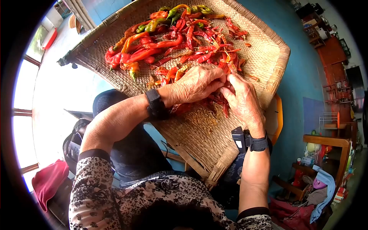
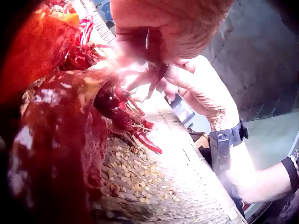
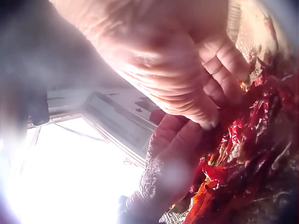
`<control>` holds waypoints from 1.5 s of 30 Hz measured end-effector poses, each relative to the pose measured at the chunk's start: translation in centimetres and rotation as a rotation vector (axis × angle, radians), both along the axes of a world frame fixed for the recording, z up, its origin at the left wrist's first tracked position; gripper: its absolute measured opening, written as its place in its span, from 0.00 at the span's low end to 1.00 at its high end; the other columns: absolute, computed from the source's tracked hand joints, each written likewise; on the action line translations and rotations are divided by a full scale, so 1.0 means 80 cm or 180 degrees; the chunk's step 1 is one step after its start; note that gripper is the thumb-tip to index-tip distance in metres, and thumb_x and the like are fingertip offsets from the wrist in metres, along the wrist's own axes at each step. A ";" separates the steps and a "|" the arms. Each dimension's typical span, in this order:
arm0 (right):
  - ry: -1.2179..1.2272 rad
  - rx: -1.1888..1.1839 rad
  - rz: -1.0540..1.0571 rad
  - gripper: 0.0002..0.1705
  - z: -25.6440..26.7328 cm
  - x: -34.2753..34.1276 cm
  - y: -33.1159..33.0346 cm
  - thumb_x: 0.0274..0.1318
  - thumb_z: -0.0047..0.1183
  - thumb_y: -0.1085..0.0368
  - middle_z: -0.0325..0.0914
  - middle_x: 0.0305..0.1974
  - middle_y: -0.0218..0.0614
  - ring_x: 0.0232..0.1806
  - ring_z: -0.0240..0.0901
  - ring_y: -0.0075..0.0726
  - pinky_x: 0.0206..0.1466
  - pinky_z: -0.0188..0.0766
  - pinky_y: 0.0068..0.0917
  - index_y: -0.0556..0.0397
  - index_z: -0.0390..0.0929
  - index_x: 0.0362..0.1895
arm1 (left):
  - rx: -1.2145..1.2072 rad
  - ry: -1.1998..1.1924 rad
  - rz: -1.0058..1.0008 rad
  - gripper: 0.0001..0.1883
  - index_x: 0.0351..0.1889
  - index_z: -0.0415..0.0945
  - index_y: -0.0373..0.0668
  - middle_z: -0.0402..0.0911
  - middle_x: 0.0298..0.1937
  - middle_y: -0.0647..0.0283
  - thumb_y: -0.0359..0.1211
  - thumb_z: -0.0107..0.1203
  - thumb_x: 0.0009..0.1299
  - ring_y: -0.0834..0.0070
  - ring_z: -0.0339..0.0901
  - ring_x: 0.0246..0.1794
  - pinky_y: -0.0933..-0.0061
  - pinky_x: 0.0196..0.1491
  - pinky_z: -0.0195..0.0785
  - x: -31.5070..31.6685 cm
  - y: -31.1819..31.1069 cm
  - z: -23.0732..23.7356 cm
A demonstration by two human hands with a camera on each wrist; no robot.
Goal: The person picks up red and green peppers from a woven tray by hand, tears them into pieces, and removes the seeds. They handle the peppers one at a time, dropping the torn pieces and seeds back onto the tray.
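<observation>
Red and green chilies [image 1: 165, 44] lie in a pile on a woven tray [image 1: 262, 53]. Over the pile's lower right part, the left hand [image 1: 195, 83] and right hand [image 1: 245, 100] meet with bent fingers. In the left wrist view, a dark red dried chili [image 2: 157, 74] is pinched between the left hand's fingers [image 2: 175, 39] and the right hand's fingertips [image 2: 180, 77]. Shadow hides much of the contact in the right wrist view. Loose yellow seeds [image 2: 135, 179] lie on the weave below.
The tray's near corner [image 1: 216, 172] lies close to the person's lap. A wooden chair [image 1: 329, 142] with cloths and bags stands at the right. At the lower left is a pink cloth [image 1: 50, 182], with bright windows behind it.
</observation>
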State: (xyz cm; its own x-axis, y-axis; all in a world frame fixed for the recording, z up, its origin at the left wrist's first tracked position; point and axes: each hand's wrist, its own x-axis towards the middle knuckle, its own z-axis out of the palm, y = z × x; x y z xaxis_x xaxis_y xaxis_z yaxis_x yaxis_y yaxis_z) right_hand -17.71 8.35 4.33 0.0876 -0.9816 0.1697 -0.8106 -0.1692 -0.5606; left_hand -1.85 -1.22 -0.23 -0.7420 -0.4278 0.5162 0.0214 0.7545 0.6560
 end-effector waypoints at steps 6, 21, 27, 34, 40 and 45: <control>0.0025 -0.0098 0.0045 0.13 -0.005 -0.002 0.004 0.50 0.58 0.72 0.75 0.37 0.49 0.40 0.73 0.60 0.41 0.70 0.45 0.59 0.71 0.40 | 0.0494 0.0042 -0.0034 0.05 0.38 0.73 0.39 0.79 0.33 0.57 0.28 0.55 0.67 0.61 0.78 0.35 0.64 0.37 0.71 0.006 0.002 0.009; 0.1271 -0.1271 -0.3243 0.12 0.019 -0.146 0.067 0.55 0.56 0.64 0.79 0.34 0.40 0.35 0.77 0.47 0.40 0.74 0.36 0.54 0.77 0.43 | -0.0381 -0.0111 -0.0085 0.07 0.40 0.72 0.38 0.75 0.37 0.54 0.21 0.50 0.64 0.55 0.76 0.38 0.60 0.39 0.71 -0.003 -0.002 -0.010; 0.1641 -0.1440 -0.2670 0.18 0.004 -0.131 0.058 0.54 0.58 0.65 0.77 0.35 0.39 0.37 0.76 0.45 0.42 0.74 0.36 0.52 0.75 0.51 | -0.0361 -0.0014 -0.0111 0.11 0.42 0.71 0.37 0.74 0.40 0.53 0.18 0.49 0.62 0.54 0.75 0.41 0.60 0.41 0.72 -0.004 0.000 -0.011; -0.0676 0.0000 -0.0473 0.18 0.003 -0.018 0.019 0.63 0.52 0.61 0.79 0.32 0.42 0.29 0.75 0.34 0.34 0.72 0.31 0.53 0.73 0.54 | -0.0090 -0.0015 -0.0375 0.13 0.43 0.70 0.38 0.72 0.41 0.54 0.18 0.49 0.61 0.55 0.74 0.42 0.62 0.41 0.72 0.003 0.013 0.003; -0.1925 0.0777 -0.0147 0.23 0.010 -0.001 0.003 0.69 0.42 0.50 0.72 0.26 0.31 0.24 0.67 0.20 0.26 0.65 0.20 0.56 0.72 0.53 | -0.0561 0.0331 -0.0632 0.10 0.40 0.72 0.39 0.71 0.35 0.61 0.21 0.53 0.60 0.63 0.74 0.35 0.67 0.37 0.71 0.014 0.021 0.019; -0.2451 0.0723 -0.0336 0.27 -0.017 0.003 -0.001 0.64 0.51 0.49 0.73 0.30 0.26 0.29 0.67 0.17 0.31 0.66 0.17 0.58 0.70 0.56 | -0.1204 0.0199 -0.0928 0.09 0.37 0.73 0.37 0.70 0.36 0.60 0.27 0.53 0.58 0.64 0.75 0.35 0.66 0.37 0.72 0.021 0.022 0.013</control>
State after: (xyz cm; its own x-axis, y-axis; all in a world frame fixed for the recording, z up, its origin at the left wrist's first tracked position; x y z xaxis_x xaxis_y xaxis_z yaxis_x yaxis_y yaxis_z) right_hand -17.50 8.28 2.93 -0.0675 -0.9959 -0.0599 -0.1885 0.0717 -0.9795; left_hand -0.14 0.52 0.80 -0.7656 0.0198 0.6430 0.2981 0.8966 0.3274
